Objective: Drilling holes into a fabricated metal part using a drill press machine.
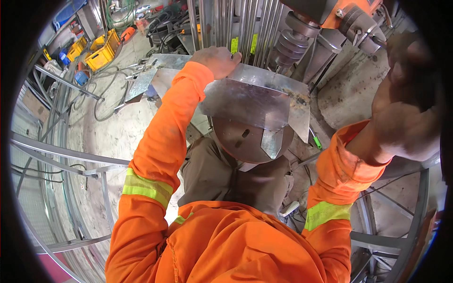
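A bent sheet-metal piece (250,104) with pointed tabs lies over the round drill press table (236,144) in front of me. My left hand (217,62) is closed at its far edge, fingers partly hidden. Just beyond the piece, to the right, the drill press's spindle (290,45) points downward; its lower tip is hard to make out. A feed lever (377,41) runs from the hub (354,20) toward my right hand (406,108). That hand is raised at the far right, dark and slightly blurred, and looks closed around the lever's end.
Several upright metal bars (231,28) stand behind the sheet metal. A green marker (316,140) is at the piece's right. Yellow crates (103,51) and cables (101,94) sit on the floor at left. Grey metal frames (71,153) flank me on both sides.
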`<move>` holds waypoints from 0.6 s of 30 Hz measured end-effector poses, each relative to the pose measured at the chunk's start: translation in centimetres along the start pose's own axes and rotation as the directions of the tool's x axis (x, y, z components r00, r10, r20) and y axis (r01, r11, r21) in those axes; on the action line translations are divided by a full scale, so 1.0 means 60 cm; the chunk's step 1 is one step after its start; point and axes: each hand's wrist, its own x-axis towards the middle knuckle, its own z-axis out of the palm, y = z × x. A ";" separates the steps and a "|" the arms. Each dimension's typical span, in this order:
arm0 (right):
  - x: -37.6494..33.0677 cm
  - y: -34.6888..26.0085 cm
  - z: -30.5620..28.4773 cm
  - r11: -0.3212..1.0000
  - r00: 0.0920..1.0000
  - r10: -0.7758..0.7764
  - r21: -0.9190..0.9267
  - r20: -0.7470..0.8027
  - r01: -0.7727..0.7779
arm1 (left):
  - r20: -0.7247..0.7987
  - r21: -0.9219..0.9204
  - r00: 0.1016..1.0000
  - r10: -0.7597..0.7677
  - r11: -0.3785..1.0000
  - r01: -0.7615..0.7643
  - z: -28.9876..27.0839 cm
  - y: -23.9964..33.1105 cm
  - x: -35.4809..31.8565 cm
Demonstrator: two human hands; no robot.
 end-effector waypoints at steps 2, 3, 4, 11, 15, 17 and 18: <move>0.002 -0.020 0.010 0.999 1.000 0.006 0.041 -0.023 -0.005 | -0.067 0.006 0.997 0.029 1.000 -0.029 0.010 -0.008 0.005; 0.006 -0.043 0.024 0.998 0.999 0.009 0.063 -0.033 -0.007 | -0.091 0.011 0.995 0.027 1.000 -0.026 0.011 -0.007 0.003; 0.002 -0.046 0.024 0.996 0.999 0.013 0.084 -0.043 -0.009 | -0.115 0.015 0.993 0.024 1.000 -0.022 0.012 -0.007 0.001; -0.022 -0.058 0.022 0.972 0.993 0.058 0.235 -0.101 -0.033 | 0.063 0.002 0.998 -0.022 1.000 0.022 -0.018 0.010 -0.008; -0.041 -0.055 0.008 0.947 0.987 0.086 0.318 -0.136 -0.038 | 0.062 0.001 0.998 -0.010 1.000 0.010 -0.019 0.009 -0.008; -0.048 -0.054 0.004 0.933 0.983 0.101 0.358 -0.151 -0.041 | 0.085 -0.009 0.996 -0.009 1.000 0.010 -0.019 0.010 -0.007; -0.048 -0.053 0.008 0.932 0.983 0.101 0.359 -0.150 -0.041 | 0.068 -0.006 0.998 -0.011 1.000 0.011 -0.017 0.007 -0.005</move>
